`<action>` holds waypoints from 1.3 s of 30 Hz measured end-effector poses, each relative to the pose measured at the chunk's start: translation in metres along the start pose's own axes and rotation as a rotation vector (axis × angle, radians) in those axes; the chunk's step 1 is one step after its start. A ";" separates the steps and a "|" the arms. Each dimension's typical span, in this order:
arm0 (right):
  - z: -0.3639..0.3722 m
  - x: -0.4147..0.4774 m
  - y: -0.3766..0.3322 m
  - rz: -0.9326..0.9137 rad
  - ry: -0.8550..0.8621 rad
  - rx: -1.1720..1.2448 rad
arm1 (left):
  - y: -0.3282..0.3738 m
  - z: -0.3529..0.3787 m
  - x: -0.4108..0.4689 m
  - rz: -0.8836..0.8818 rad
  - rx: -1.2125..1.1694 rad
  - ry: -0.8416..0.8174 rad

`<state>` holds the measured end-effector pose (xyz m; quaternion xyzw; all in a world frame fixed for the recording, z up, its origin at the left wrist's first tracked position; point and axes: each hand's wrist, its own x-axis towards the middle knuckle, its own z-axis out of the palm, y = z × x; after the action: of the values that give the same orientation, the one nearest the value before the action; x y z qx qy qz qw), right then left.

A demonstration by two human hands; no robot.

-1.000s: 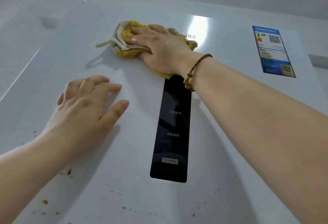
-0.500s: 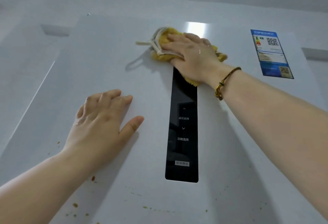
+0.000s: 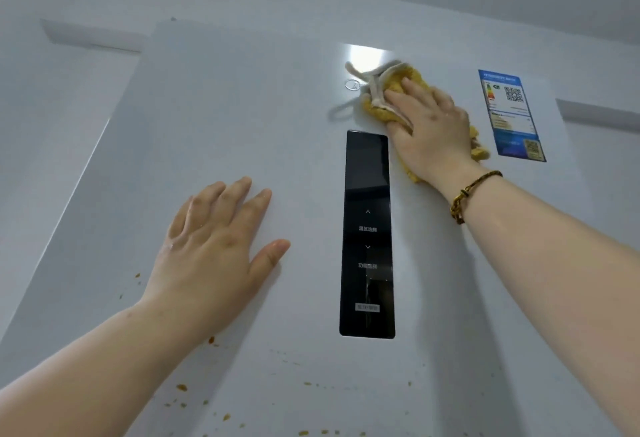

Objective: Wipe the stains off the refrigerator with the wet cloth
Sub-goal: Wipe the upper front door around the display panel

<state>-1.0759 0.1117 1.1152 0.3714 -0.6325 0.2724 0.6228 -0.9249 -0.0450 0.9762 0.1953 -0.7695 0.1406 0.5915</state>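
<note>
Orange-brown stains [image 3: 181,387] speckle the near, lower part of the white refrigerator [image 3: 242,107] door, mostly around and right of the left wrist. None lies under the cloth, so the main risk, as I judge it, is effort spent on the far, clean-looking zone while the specks dry on. The left hand [image 3: 211,249] lies flat on the door, fingers straight, holding nothing. Right of it, the black control panel [image 3: 367,235] sits close to the wiping path (a wet swipe might trigger its touch keys). The yellow cloth [image 3: 412,78] is bunched beneath the right hand [image 3: 429,131], pressed by flat palm and fingers rather than clenched, its edges poking out left and right. It could slip loose, or scuff the energy label [image 3: 510,114] just beside it.
</note>
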 end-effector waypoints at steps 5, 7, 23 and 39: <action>0.000 -0.028 0.010 -0.260 -0.092 0.001 | 0.009 -0.001 -0.001 -0.055 -0.022 -0.015; -0.005 -0.021 0.035 -0.230 -0.097 -0.036 | 0.016 -0.001 -0.001 -0.079 -0.059 0.021; -0.005 -0.048 0.064 -0.583 -0.101 0.039 | 0.099 0.018 -0.002 -0.212 -0.117 0.263; -0.015 -0.046 0.163 -0.208 0.016 0.017 | 0.163 0.056 -0.010 0.151 0.024 0.092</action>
<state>-1.2010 0.2235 1.0905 0.4380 -0.5833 0.2147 0.6495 -1.0471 0.0755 0.9543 0.1373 -0.7523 0.2027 0.6117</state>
